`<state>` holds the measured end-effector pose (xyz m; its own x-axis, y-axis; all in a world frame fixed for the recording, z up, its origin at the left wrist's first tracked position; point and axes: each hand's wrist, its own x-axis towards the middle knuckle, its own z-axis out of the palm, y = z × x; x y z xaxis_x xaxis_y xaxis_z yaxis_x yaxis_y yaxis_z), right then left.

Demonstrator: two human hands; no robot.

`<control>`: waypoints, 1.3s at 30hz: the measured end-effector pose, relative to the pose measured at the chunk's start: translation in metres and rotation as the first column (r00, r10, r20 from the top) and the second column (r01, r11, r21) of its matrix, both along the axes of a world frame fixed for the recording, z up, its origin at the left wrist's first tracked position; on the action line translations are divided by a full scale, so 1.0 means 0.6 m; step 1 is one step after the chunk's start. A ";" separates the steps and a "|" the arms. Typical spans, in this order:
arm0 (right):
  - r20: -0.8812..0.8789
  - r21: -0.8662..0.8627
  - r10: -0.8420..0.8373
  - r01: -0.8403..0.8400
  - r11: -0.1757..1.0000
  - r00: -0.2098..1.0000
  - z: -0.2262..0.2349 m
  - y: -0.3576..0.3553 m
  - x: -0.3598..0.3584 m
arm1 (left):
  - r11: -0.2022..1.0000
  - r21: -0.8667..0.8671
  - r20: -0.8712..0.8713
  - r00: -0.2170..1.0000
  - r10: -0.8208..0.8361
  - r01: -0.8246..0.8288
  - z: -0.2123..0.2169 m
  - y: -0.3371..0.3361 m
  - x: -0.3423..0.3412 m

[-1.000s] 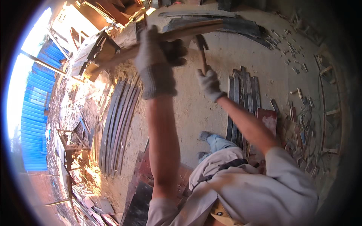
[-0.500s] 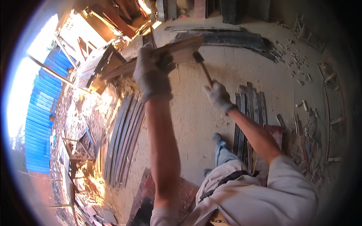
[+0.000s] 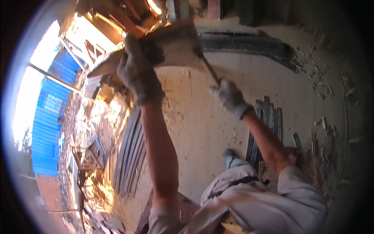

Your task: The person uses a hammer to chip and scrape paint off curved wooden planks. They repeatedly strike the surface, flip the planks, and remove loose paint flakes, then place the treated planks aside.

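Observation:
My left hand (image 3: 139, 76), in a light grey knit glove, is closed on a long, flat wooden board (image 3: 177, 45). The board is raised in front of me, its broad brownish face turned partly my way. In my right hand (image 3: 229, 95), gloved alike, is a hammer (image 3: 210, 71) with a thin wooden handle. The dark hammer head meets the board's right end in this view; blur hides whether it touches.
Stacked dark planks (image 3: 241, 43) lie beyond the board. Long strips (image 3: 130, 152) are laid out on the left, with more strips (image 3: 269, 117) by my right forearm. Wood scraps (image 3: 321, 78) litter the right side; a blue corrugated fence (image 3: 48, 121) stands far left.
The board has moved left and turned, so more of its broad face shows. My left hand has gone left with it. The hammer head now overlaps the board's right end.

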<state>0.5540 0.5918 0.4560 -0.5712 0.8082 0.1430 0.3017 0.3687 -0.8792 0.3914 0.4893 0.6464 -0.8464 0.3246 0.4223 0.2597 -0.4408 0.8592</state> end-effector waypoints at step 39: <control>0.301 -0.547 0.089 0.096 0.831 0.949 0.075 0.460 -0.316 | 0.759 0.112 -0.984 0.031 0.173 -0.642 0.156 0.318 -0.421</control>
<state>0.3645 0.8677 0.5011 -0.5077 0.6996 -0.5029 0.5848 -0.1488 -0.7974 0.1390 0.6799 0.7398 0.0886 0.3654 0.9266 0.9494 0.2504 -0.1895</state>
